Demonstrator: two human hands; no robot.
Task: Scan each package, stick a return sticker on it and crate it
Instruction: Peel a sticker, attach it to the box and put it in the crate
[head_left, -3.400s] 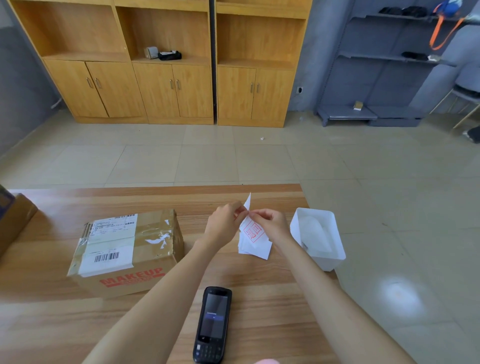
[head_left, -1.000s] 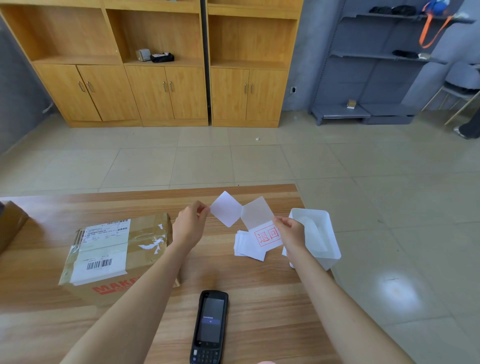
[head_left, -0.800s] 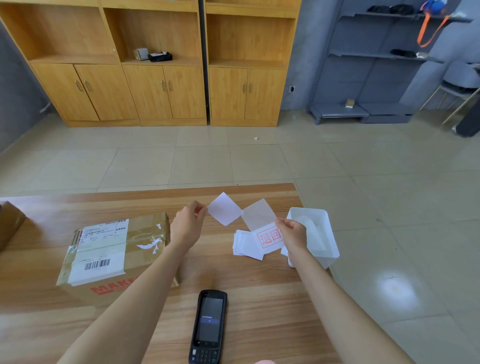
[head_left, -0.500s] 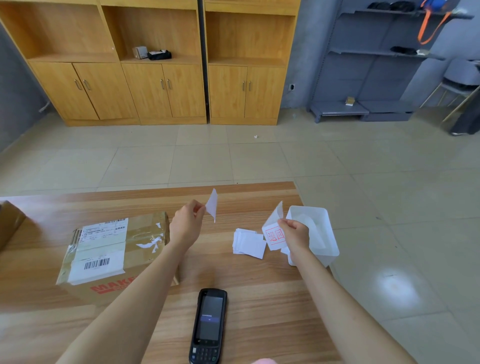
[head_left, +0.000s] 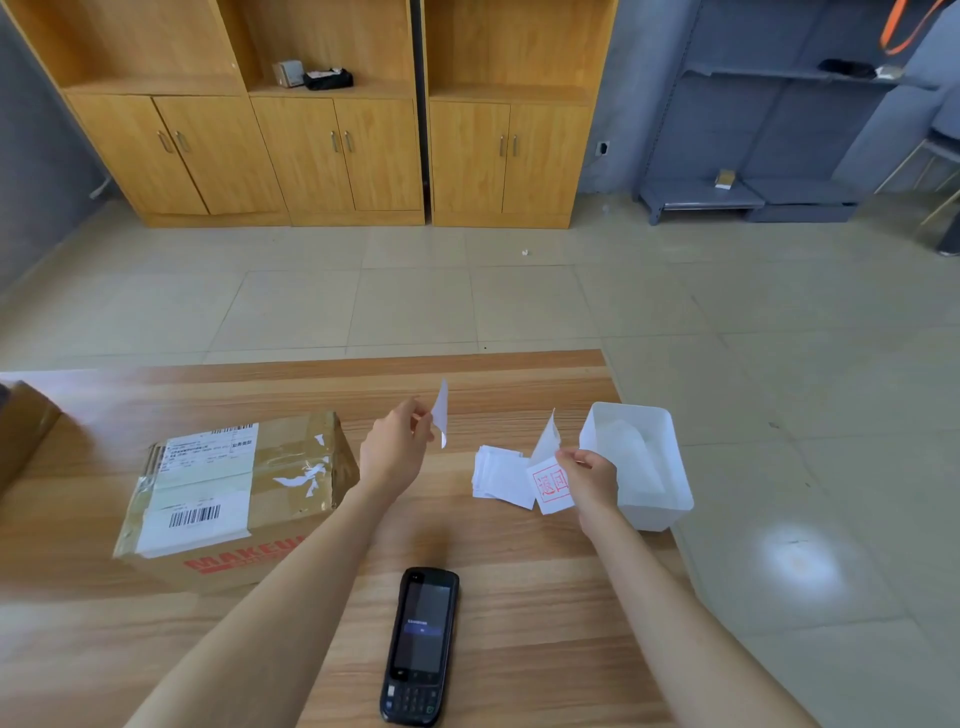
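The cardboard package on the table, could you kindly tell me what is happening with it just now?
A person is getting a return sticker ready for it. Their left hand pinches a small white slip, held edge-on above the table, while the right hand pinches the red-stamped sticker beside a stack of slips and a white bin. The package lies to the left with no red sticker showing on it yet, and the handheld scanner rests on the table nearer the person, untouched.
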